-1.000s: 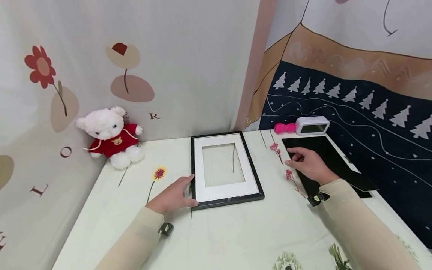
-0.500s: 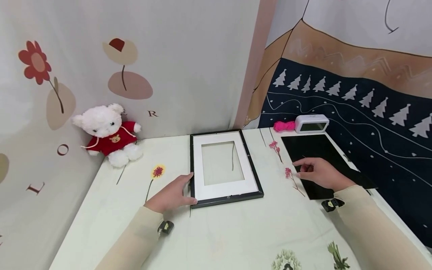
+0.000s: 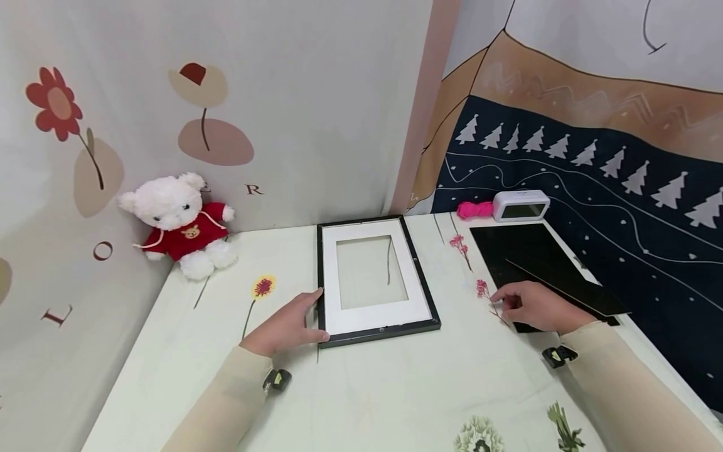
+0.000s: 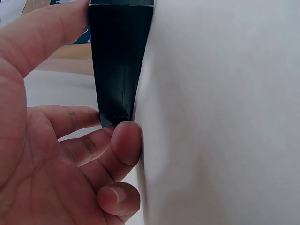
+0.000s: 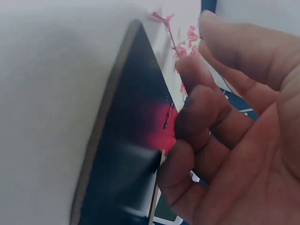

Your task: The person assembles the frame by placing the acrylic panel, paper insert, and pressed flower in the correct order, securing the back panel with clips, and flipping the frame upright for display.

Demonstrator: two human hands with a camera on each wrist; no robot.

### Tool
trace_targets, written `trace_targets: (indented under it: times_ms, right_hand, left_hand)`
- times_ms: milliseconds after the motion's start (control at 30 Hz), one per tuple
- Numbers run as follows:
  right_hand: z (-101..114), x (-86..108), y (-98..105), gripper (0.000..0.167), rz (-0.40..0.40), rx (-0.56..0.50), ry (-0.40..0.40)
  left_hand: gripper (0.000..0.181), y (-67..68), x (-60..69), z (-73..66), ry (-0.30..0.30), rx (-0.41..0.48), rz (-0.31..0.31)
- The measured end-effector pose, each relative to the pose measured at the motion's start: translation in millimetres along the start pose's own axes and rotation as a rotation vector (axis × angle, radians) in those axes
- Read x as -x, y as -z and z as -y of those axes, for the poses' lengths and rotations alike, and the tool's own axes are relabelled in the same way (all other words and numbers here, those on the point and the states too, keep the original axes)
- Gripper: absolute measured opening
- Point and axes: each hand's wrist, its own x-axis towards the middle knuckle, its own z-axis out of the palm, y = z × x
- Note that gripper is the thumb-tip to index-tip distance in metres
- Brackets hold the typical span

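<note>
A black picture frame [image 3: 384, 336] with a white mat [image 3: 377, 319] lies on the table. Its rectangular middle shows the tablecloth through it. My left hand [image 3: 287, 328] rests against the frame's left side, thumb at the near corner and fingertips further up. In the left wrist view the fingers touch the frame's dark edge [image 4: 117, 65]. My right hand [image 3: 533, 307] hovers with loosely curled fingers over the left edge of a black backing board [image 3: 508, 242], beside a pink flower sprig [image 3: 481, 289]. Thumb and fingers [image 5: 197, 112] hold nothing. A narrow black flap [image 3: 587, 292] slants off the board.
A white teddy bear [image 3: 191, 232] in a red top sits at the back left. Behind the board stand a white digital clock [image 3: 521, 206] and a pink bundle [image 3: 474, 210]. Curtains border the table [image 3: 367, 389] behind and right. Flowers pattern the tablecloth.
My right hand has moved down along the board's left edge, nearer to me, uncovering more of its upper part. The left hand stays against the frame. The head view shifted slightly.
</note>
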Motion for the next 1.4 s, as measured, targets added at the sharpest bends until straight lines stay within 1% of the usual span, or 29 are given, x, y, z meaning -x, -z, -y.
trace_targets:
  times_ms: [100,300,467,533,767,900,1167,1300,1400]
  right_hand:
    - [2.1,1.9,-1.3,0.036,0.041,0.018,0.019]
    - [0.6,4.9,0.3,0.045,0.091,0.097,0.057]
    - [-2.4,5.0,-0.4,0.046,0.116,0.145,0.084]
    - [-1.9,5.0,-0.8,0.045,0.121,0.155,0.078]
    - [-0.5,5.9,-0.2,0.047,0.134,0.152,0.063]
    - [-0.9,6.4,-1.1,0.049,0.139,0.145,0.071]
    - [-0.5,4.2,-2.2,0.048,0.143,0.153,0.077]
    - [-1.4,4.8,-1.8,0.049,0.147,0.136,0.066]
    - [-0.4,5.8,-1.7,0.048,0.148,0.12,0.058]
  left_hand:
    - [0.104,-0.7,-0.6,1.6,0.004,-0.004,0.0]
    - [0.103,-0.5,-0.7,3.4,0.009,0.006,0.003]
    - [0.104,-1.0,-1.1,3.9,0.004,0.013,0.01]
    - [0.104,-1.5,-1.6,4.0,0.007,0.014,0.01]
    - [0.104,-2.4,-2.9,4.3,0.017,0.028,0.014]
    - [0.104,-2.7,-2.6,3.5,0.018,0.023,0.017]
    - [0.104,-2.7,-1.7,2.8,0.029,0.042,0.013]
    - [0.104,-1.6,-0.9,2.0,0.033,0.057,0.018]
    - [0.104,-0.9,-0.5,1.8,0.031,0.052,0.018]
